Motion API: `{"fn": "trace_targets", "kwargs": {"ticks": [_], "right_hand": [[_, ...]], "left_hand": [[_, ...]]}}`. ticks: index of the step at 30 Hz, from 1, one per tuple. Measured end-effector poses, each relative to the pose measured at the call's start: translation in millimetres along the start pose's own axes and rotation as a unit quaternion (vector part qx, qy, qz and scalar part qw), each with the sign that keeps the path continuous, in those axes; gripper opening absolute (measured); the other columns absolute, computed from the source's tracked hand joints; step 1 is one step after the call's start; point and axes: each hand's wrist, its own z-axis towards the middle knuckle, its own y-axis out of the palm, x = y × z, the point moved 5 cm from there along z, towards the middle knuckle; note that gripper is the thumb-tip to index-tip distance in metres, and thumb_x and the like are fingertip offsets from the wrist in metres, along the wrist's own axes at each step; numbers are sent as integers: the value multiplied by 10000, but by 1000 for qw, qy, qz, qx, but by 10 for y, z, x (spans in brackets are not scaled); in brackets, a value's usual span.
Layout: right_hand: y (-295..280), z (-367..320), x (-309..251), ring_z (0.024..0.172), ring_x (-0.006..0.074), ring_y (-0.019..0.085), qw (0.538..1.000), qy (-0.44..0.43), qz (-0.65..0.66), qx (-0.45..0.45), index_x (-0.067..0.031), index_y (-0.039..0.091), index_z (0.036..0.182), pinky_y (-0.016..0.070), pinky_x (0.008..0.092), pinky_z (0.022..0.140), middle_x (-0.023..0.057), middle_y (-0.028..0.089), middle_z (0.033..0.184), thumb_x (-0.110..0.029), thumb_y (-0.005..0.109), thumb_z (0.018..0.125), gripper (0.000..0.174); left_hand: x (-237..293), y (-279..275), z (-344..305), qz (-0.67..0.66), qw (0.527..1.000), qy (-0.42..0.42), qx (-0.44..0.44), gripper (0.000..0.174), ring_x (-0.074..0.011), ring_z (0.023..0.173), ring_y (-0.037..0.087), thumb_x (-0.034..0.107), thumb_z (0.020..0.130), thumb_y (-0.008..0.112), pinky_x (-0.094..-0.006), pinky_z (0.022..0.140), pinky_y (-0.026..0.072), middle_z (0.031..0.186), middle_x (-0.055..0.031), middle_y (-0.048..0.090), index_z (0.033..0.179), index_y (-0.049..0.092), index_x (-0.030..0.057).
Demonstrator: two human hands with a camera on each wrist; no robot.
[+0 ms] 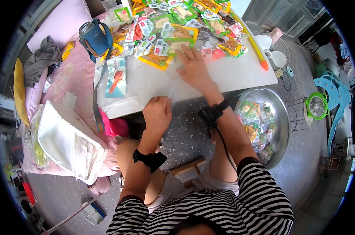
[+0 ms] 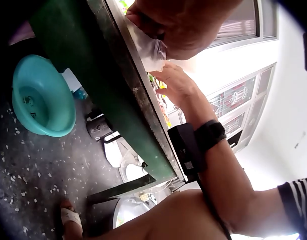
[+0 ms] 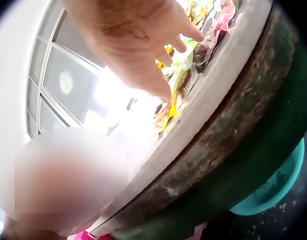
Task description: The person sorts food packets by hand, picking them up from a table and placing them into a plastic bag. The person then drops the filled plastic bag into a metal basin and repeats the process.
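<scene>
My left hand (image 1: 158, 112) is at the table's front edge with its fingers curled. In the left wrist view it grips a clear plastic bag (image 2: 152, 54), which hangs from the fingers and is barely visible in the head view. My right hand (image 1: 195, 70) reaches over the white tabletop (image 1: 232, 72), fingers spread and fairly straight. Its fingertips are right at a green-edged snack packet (image 1: 173, 47) on the near side of a large pile of packets. Below that one lies a yellow-edged packet (image 1: 156, 59). A blue drumstick packet (image 1: 116, 78) lies apart on the left.
A blue flask (image 1: 94, 39) stands at the table's left. A metal basin (image 1: 284, 129) of packets sits on the floor at right, and a white foam box (image 1: 60, 129) at left. An orange-tipped yellow stick (image 1: 259, 55) lies along the right edge. In the left wrist view, a teal tub (image 2: 43, 97) shows.
</scene>
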Motion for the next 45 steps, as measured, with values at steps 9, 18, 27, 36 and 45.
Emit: {"fn": "trace_targets", "kwargs": {"ticks": [9,18,27,36,45], "right_hand": [[-44,-16,107,1349,345,319,992,54,-77,-80,-97,431,1375,298,588,1034,104,454,1386,-243,652,816,618],[-373,-161,511,940,318,542,992,19,-40,116,-94,708,927,469,387,802,113,567,961,-16,683,703,238],[-858,-181,435,829,250,559,962,15,24,273,-105,729,936,467,339,671,92,555,970,30,671,755,233],[-521,-373,234,866,290,598,980,-60,181,61,-69,714,958,504,343,743,130,538,1066,150,583,709,356],[-694,-522,68,779,290,608,991,131,-16,20,-12,630,931,506,373,637,105,574,772,-231,720,738,306]], "left_hand": [[-75,-65,36,1,1000,-15,2,86,-371,639,580,66,808,615,-451,555,438,693,-161,595,743,600,12],[-105,-66,45,6,1000,-29,9,95,-371,636,586,69,803,604,-453,554,447,691,-156,601,726,586,15],[-124,-72,59,5,999,-32,16,86,-364,633,597,77,807,607,-441,551,453,705,-156,617,748,616,14],[-159,-28,45,24,999,-32,11,104,-363,633,593,89,809,617,-440,553,454,688,-155,607,735,610,15],[-118,-49,37,23,999,-28,12,95,-359,646,594,83,800,623,-444,569,459,694,-157,608,733,606,17]]}}
